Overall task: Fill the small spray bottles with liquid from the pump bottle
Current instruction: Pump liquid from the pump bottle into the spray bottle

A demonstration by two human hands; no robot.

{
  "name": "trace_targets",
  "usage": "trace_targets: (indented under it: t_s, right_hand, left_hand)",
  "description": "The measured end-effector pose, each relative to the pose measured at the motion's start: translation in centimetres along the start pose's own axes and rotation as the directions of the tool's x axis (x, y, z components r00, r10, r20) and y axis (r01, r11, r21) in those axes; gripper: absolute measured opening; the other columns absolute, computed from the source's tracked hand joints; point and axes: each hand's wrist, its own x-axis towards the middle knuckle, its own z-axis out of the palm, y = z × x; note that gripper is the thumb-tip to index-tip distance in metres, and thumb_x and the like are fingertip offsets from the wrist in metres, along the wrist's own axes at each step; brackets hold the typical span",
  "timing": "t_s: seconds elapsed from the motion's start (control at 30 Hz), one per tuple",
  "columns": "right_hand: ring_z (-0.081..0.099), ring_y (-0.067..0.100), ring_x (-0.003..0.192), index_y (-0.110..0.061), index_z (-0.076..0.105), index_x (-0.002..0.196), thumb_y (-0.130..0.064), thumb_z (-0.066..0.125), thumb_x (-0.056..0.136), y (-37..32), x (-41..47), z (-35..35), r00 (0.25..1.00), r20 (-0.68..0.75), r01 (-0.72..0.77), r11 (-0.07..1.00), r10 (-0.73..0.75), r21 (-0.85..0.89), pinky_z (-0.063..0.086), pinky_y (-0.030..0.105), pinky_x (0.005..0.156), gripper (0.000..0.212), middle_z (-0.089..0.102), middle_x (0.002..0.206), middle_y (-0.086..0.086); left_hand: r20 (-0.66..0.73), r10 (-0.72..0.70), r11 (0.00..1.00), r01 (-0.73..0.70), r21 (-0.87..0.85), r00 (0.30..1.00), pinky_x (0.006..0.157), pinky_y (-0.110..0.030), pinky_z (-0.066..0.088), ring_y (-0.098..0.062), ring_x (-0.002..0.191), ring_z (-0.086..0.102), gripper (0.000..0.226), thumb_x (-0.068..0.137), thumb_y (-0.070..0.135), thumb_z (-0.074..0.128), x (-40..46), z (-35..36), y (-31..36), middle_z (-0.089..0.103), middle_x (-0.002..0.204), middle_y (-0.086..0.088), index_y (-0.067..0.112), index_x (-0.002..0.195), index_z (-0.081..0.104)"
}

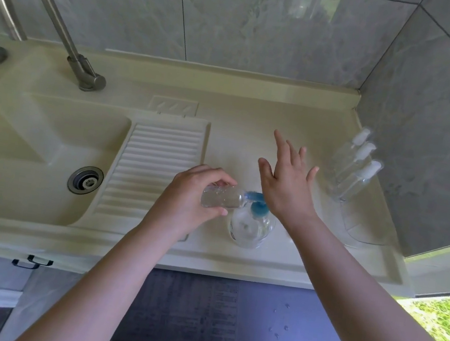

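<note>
My left hand [186, 193] grips a small clear bottle [221, 197] tilted on its side, its mouth against the blue nozzle of the pump bottle [252, 223]. The pump bottle is clear with a blue pump head and stands on the counter near the front edge. My right hand [289, 179] is above the pump head with fingers spread straight, the heel of the palm over the pump. Three small clear spray bottles [354, 168] with white tops stand together at the right, by the wall.
A cream counter [255, 111] holds a sink [34, 143] with a drain and a ribbed washboard slope [154, 172] at left. A metal faucet [64, 32] arches over the sink. A clear plastic pouch [363, 227] lies under the spray bottles. Tiled walls close the back and right.
</note>
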Motion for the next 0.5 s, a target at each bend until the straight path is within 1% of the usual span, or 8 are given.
trace_targets:
  t_s: [0.07, 0.17, 0.27, 0.37, 0.43, 0.5]
  right_hand:
    - [-0.003, 0.03, 0.153, -0.032, 0.01, 0.159, -0.034, 0.037, 0.106, -0.1, -0.5, 0.2, 1.0, -0.009, 0.023, 1.0, -0.023, -0.017, -0.004, 0.058, 0.119, 0.059, 0.017, 0.165, 0.004]
    - [-0.002, 0.029, 0.154, -0.034, 0.012, 0.158, -0.032, 0.031, 0.107, 0.1, -1.0, 1.0, 0.999, 0.029, -0.027, 0.999, 0.028, -0.017, -0.003, 0.057, 0.119, 0.055, 0.017, 0.165, 0.004]
    - [-0.003, 0.028, 0.154, -0.036, 0.009, 0.158, -0.036, 0.03, 0.107, 0.3, -0.9, 1.3, 0.997, 0.065, -0.027, 0.998, 0.031, -0.057, -0.004, 0.056, 0.12, 0.056, 0.014, 0.166, 0.004]
    - [-0.005, 0.028, 0.154, -0.035, 0.006, 0.158, -0.041, 0.032, 0.106, 0.3, -0.6, 0.4, 0.997, 0.071, -0.035, 0.999, 0.035, 0.005, -0.005, 0.055, 0.119, 0.059, 0.011, 0.166, 0.004]
    - [-0.005, 0.028, 0.154, -0.034, 0.006, 0.159, -0.038, 0.031, 0.107, 0.5, -0.8, 0.4, 0.998, 0.051, -0.022, 0.999, 0.024, -0.035, -0.005, 0.056, 0.119, 0.057, 0.012, 0.166, 0.004]
    - [-0.003, 0.028, 0.154, -0.034, 0.006, 0.158, -0.035, 0.026, 0.107, 0.6, -1.3, 0.8, 0.997, 0.06, -0.034, 0.996, 0.04, -0.088, -0.003, 0.056, 0.12, 0.055, 0.013, 0.166, 0.004]
  left_hand:
    - [-0.006, 0.0, 1.0, 0.0, -0.004, 1.0, 0.085, 0.0, 0.037, 0.007, 0.097, 0.058, 0.048, 0.066, 0.011, 0.088, -0.1, 0.0, 0.0, 0.065, 0.102, 0.012, 0.029, 0.108, 0.07]
    - [-0.007, 0.002, 1.0, -0.002, -0.005, 1.0, 0.086, -0.001, 0.038, 0.007, 0.095, 0.057, 0.049, 0.065, 0.01, 0.088, -0.1, 0.0, 0.0, 0.065, 0.101, 0.011, 0.029, 0.107, 0.071]
    - [-0.011, -0.001, 1.0, 0.001, 0.011, 1.0, 0.086, -0.004, 0.04, 0.006, 0.093, 0.058, 0.049, 0.065, 0.011, 0.089, 0.0, 0.0, -0.1, 0.065, 0.1, 0.011, 0.031, 0.107, 0.071]
    - [-0.01, -0.006, 1.0, 0.006, -0.002, 1.0, 0.087, -0.007, 0.042, 0.005, 0.094, 0.059, 0.05, 0.065, 0.011, 0.089, -0.1, 0.0, -0.1, 0.064, 0.099, 0.013, 0.031, 0.106, 0.071]
    - [-0.017, -0.004, 1.0, 0.004, -0.001, 1.0, 0.089, -0.01, 0.044, 0.003, 0.095, 0.06, 0.05, 0.064, 0.011, 0.089, -0.2, -0.1, -0.1, 0.064, 0.1, 0.012, 0.031, 0.106, 0.071]
    - [-0.013, -0.011, 1.0, 0.011, -0.002, 1.0, 0.089, -0.01, 0.044, 0.003, 0.094, 0.06, 0.05, 0.064, 0.011, 0.089, -0.2, 0.0, -0.2, 0.064, 0.099, 0.012, 0.031, 0.106, 0.071]
